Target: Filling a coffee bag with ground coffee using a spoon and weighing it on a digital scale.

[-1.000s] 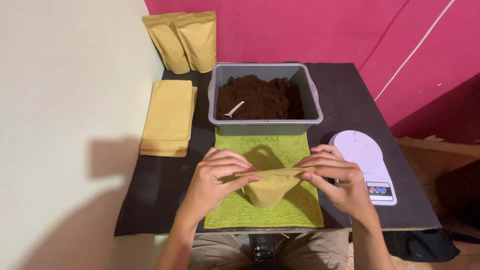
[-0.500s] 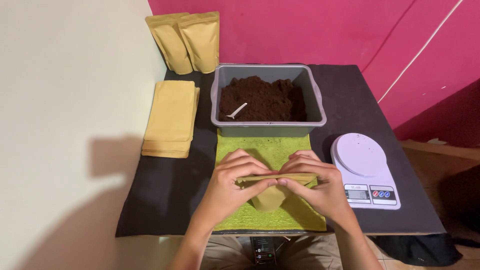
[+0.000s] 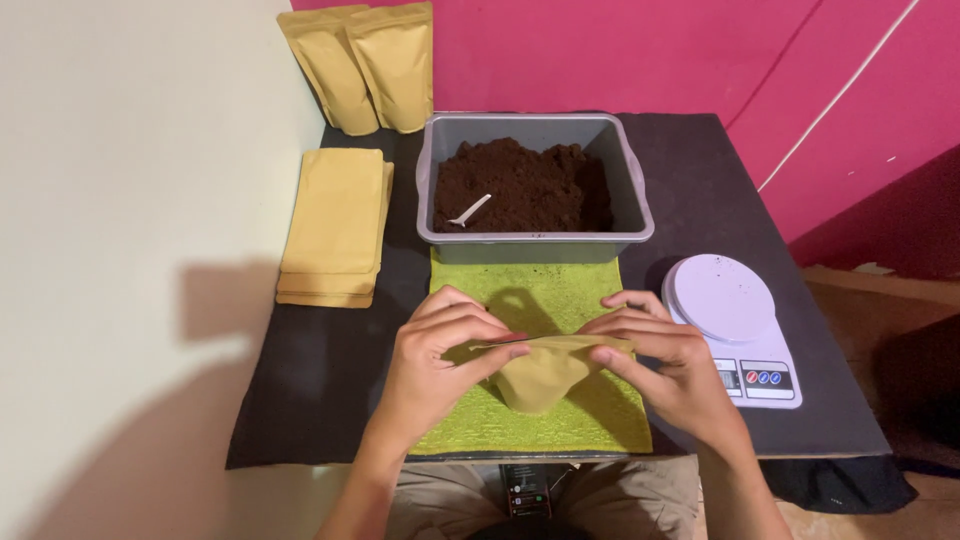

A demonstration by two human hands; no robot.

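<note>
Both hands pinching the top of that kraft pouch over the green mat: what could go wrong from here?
1. The left hand and right hand hold the kraft pouch only by its top edge, above the green mat; it may slip or tip.
2. The right hand is close to the white kitchen scale; it could bump it.

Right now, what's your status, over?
Left hand and right hand pinch pouch top. Pouch over green mat. Nothing in the way.
</note>
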